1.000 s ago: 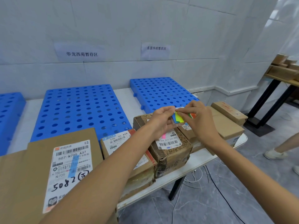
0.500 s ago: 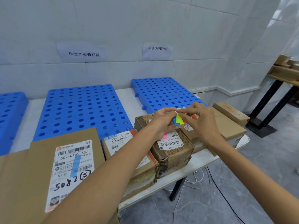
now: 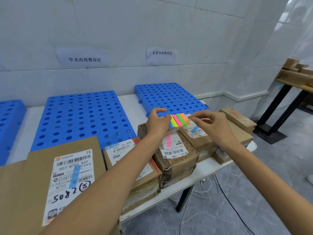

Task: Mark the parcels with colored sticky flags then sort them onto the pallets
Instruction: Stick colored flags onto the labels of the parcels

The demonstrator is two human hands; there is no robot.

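My left hand (image 3: 157, 122) holds a pad of colored sticky flags (image 3: 177, 120) with blue, yellow, pink, green and orange strips. My right hand (image 3: 210, 123) pinches a yellow-green flag (image 3: 186, 123) that lifts off the pad. Both hands hover over cardboard parcels at the table's front edge. The patterned parcel (image 3: 177, 155) below carries a pink flag on its label. The parcel to its right (image 3: 196, 134) carries a blue flag. A big flat parcel (image 3: 64, 175) at the front left has a blue flag too. Another labelled parcel (image 3: 122, 150) lies under my left forearm.
Two whole blue perforated pallets (image 3: 79, 116) (image 3: 169, 97) lie on the white table (image 3: 194, 175) against the tiled wall, each under a paper sign; a third (image 3: 8, 119) shows at the left edge. More brown boxes (image 3: 237, 117) sit at the table's right end. A black-legged bench (image 3: 294, 82) stands right. Cables trail on the floor.
My hands have drawn apart. The flag pad now shows its full row of colors, and my right hand has peeled a yellow-green flag away toward the right.
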